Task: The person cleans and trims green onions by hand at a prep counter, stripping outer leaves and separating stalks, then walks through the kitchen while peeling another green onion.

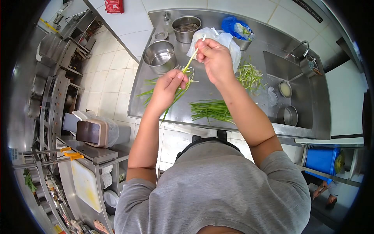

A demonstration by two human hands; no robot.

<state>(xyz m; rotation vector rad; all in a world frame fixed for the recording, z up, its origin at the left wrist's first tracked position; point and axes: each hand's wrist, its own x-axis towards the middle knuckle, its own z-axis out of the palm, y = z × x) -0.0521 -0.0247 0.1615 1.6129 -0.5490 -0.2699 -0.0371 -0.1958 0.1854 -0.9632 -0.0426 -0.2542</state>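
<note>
nearest, see a bundle of long green stalks (pixel 210 110) laid along the near edge of the steel surface (pixel 177 111). just beyond, holding one slender stalk (pixel 192 58) stretched aslant between both hands: closed fingers of the left hand (pixel 167 86) gripping its green length, closed fingers of the right hand (pixel 218 58) pinching near the pale end. seem to be partway through handling that single stalk, a move calling for a light pinch and a steady lower grip. below and beside the left hand, find more loose stalks (pixel 146 93) spread on the surface.

to the right, see a tangled heap of pale and green strips (pixel 249 76); in the sink (pixel 272 66), a round cup with pale contents (pixel 285 89) and a small metal bowl (pixel 291 116).

farther off, find a wide steel pot (pixel 159 58) with bare inner walls showing, then a crumpled white bag (pixel 231 45). at the back, see a second pot (pixel 186 37) holding greyish pieces, too unclear to name, and a blue bag (pixel 230 24) of pale and green scraps over a metal container (pixel 243 45).
</note>
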